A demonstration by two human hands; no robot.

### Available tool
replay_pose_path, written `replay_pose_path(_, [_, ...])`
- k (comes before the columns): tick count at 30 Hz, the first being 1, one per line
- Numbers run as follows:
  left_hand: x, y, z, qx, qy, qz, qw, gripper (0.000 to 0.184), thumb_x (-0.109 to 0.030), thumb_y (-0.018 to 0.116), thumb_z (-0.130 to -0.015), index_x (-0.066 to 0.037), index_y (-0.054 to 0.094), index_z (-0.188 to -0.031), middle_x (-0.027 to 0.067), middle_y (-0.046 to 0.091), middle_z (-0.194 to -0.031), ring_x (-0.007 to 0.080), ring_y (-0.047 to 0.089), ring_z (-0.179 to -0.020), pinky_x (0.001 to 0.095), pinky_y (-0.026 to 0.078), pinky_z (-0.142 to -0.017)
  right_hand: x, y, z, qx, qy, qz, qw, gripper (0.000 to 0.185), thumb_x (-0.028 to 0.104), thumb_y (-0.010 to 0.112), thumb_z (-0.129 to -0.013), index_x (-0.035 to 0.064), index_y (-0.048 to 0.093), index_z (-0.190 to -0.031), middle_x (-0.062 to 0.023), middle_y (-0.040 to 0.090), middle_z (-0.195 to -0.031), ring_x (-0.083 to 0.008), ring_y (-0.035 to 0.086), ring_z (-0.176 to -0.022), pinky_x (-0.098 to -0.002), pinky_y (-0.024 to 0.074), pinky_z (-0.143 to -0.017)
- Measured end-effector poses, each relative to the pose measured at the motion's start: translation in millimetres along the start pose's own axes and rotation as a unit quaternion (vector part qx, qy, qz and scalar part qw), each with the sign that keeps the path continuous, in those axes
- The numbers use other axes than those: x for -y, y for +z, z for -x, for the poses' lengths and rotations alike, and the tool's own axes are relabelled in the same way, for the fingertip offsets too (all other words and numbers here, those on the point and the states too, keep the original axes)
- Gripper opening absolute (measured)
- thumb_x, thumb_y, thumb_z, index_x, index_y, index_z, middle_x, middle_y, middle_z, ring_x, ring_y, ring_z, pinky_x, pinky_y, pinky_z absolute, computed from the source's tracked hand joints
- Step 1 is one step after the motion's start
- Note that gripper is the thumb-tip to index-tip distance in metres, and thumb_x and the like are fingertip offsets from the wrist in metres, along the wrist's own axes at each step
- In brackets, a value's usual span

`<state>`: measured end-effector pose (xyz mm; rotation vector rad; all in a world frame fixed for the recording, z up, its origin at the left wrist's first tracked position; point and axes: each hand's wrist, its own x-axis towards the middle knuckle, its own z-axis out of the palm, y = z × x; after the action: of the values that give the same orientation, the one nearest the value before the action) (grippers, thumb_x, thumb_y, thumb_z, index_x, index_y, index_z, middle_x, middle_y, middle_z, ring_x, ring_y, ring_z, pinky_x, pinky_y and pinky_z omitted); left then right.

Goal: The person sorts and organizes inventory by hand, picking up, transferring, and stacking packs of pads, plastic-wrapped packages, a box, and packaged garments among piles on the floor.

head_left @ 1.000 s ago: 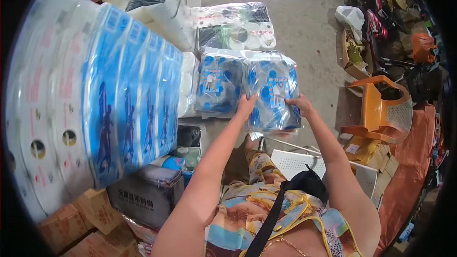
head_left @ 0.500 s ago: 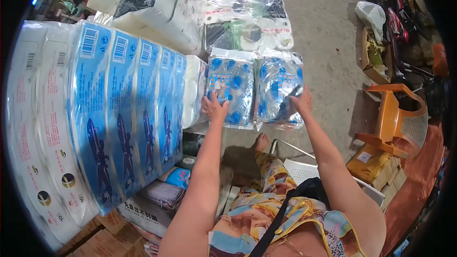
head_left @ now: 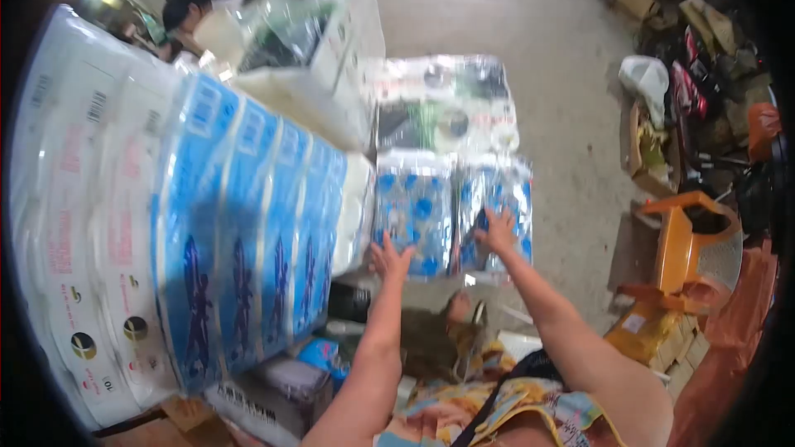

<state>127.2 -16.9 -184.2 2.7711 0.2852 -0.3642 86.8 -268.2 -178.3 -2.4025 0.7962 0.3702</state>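
Two clear-wrapped packs with blue dots lie side by side. My left hand (head_left: 391, 257), fingers spread, is at the lower left edge of the left pack (head_left: 424, 199). On the right pack (head_left: 517, 186) rests my right hand (head_left: 497, 230), its fingers apart and nothing in its grasp. Just beyond them is a larger clear-wrapped pack of white rolls (head_left: 484, 103) with green and dark print. The picture is slightly blurred.
A tall stack of blue and white wrapped packs (head_left: 248, 240) rises at the left. Behind it are a large white pack (head_left: 331, 83) and a person's head (head_left: 184, 15). An orange chair (head_left: 679, 248), a carton (head_left: 650, 153) and a white bag (head_left: 644, 81) are at the right.
The right pack has been set down beside the left one and let go. My right hand has shifted left onto its top. The whole view has tilted, so the packs appear lower.
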Motion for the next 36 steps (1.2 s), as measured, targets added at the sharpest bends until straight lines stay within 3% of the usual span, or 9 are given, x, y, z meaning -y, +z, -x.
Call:
replay_pose_path(11, [-3.9, -43.4, 89.1, 0.039, 0.007, 0.066, 0.997, 0.072, -0.044, 0.063, -0.061, -0.018, 0.033, -0.122, 0.0213, 0.017, -0.13, 0.0375, 0.019, -0.119, 0.0598, 0.021, -0.087, 64.9, -24.5, 49.3, 0.053, -0.047, 0.084, 0.994, 0.047, 0.025, 0.063, -0.063, 0.0145, 0.046, -0.106, -0.0148, 0.038, -0.116, -0.033, 0.034, -0.11, -0.0586, 0.03, -0.08])
replay_pose_path(17, [15.9, -72.8, 139.7, 0.087, -0.006, 0.129, 0.988, 0.068, -0.038, 0.064, -0.063, -0.016, 0.034, -0.12, 0.0233, 0.017, -0.129, 0.0391, 0.021, -0.118, 0.0602, 0.023, -0.085, 120.5, -5.7, 85.3, 0.241, -0.348, 0.025, 0.906, 0.04, 0.031, 0.059, -0.063, 0.0047, 0.055, -0.093, -0.0181, 0.056, -0.089, -0.031, 0.053, -0.084, -0.0389, 0.0418, -0.074])
replay_pose_path(20, [40.2, -68.1, 153.8, -0.052, 0.089, 0.273, 0.956, 0.06, -0.029, 0.063, -0.065, -0.009, 0.037, -0.115, 0.0219, 0.036, -0.117, 0.0364, 0.036, -0.107, 0.0475, 0.033, -0.083, 163.6, -16.3, 133.4, 0.279, -0.485, 0.09, 0.824, 0.031, 0.03, 0.055, -0.067, 0.003, 0.058, -0.081, -0.0191, 0.056, -0.081, -0.0325, 0.055, -0.073, -0.0394, 0.043, -0.066])
replay_pose_path(23, [37.6, -131.5, 187.4, -0.103, 0.099, 0.409, 0.901, 0.053, -0.018, 0.063, -0.068, -0.003, 0.038, -0.112, 0.0134, 0.047, -0.102, 0.0247, 0.046, -0.094, 0.0337, 0.036, -0.081, 195.9, -20.0, 185.4, 0.363, -0.549, 0.109, 0.745, 0.028, 0.026, 0.055, -0.069, 0.005, 0.058, -0.087, -0.0168, 0.058, -0.078, -0.0289, 0.056, -0.069, -0.036, 0.0432, -0.062])
replay_pose_path(27, [62.4, -192.0, 253.0, -0.079, 0.067, 0.734, 0.671, 0.05, -0.007, 0.059, -0.074, -0.005, 0.032, -0.116, 0.0058, 0.047, -0.099, 0.0149, 0.047, -0.092, 0.0271, 0.039, -0.077, 251.3, -64.5, 283.6, 0.423, -0.598, 0.163, 0.661, 0.031, 0.022, 0.057, -0.07, 0.0035, 0.055, -0.094, -0.0154, 0.058, -0.084, -0.0232, 0.056, -0.072, -0.0322, 0.0437, -0.064])
replay_pose_path(29, [84.1, -213.0, 288.9, -0.124, 0.164, 0.82, 0.534, 0.05, -0.007, 0.059, -0.075, -0.004, 0.031, -0.117, 0.0062, 0.046, -0.1, 0.0151, 0.047, -0.093, 0.0271, 0.039, -0.077, 274.2, -75.3, 332.6, 0.514, -0.587, 0.125, 0.613, 0.029, 0.016, 0.057, -0.071, 0.0003, 0.053, -0.095, -0.014, 0.057, -0.093, -0.0201, 0.055, -0.08, -0.03, 0.0436, -0.07])
replay_pose_path(31, [118.0, -256.0, 331.0, -0.19, 0.114, 0.66, 0.717, 0.051, -0.008, 0.058, -0.076, -0.003, 0.03, -0.118, 0.0063, 0.046, -0.099, 0.0146, 0.046, -0.095, 0.0271, 0.039, -0.077, 291.3, -72.7, 389.3, 0.586, -0.531, 0.087, 0.606, 0.027, 0.008, 0.056, -0.074, -0.0028, 0.052, -0.098, -0.0095, 0.057, -0.094, -0.015, 0.053, -0.086, -0.0277, 0.0427, -0.074])
replay_pose_path(33, [157.5, -280.8, 366.3, -0.289, 0.174, 0.57, 0.749, 0.052, -0.008, 0.059, -0.075, -0.002, 0.03, -0.119, 0.0071, 0.047, -0.1, 0.0149, 0.046, -0.095, 0.0272, 0.039, -0.078, 315.2, -69.3, 450.6, 0.632, -0.511, 0.072, 0.579, 0.024, 0.006, 0.053, -0.077, -0.0031, 0.051, -0.1, -0.0063, 0.057, -0.092, -0.0118, 0.051, -0.086, -0.0264, 0.0419, -0.075])
replay_pose_path(36, [218.1, -308.9, 435.2, -0.333, 0.076, 0.55, 0.762, 0.053, -0.01, 0.06, -0.074, 0.0, 0.033, -0.118, 0.0109, 0.047, -0.108, 0.0153, 0.045, -0.099, 0.0266, 0.037, -0.082, 335.2, -46.8, 529.5, 0.656, -0.552, 0.082, 0.508, 0.023, 0.011, 0.052, -0.08, -0.0008, 0.053, -0.1, -0.0033, 0.057, -0.088, -0.0092, 0.049, -0.082, -0.0244, 0.0411, -0.073])
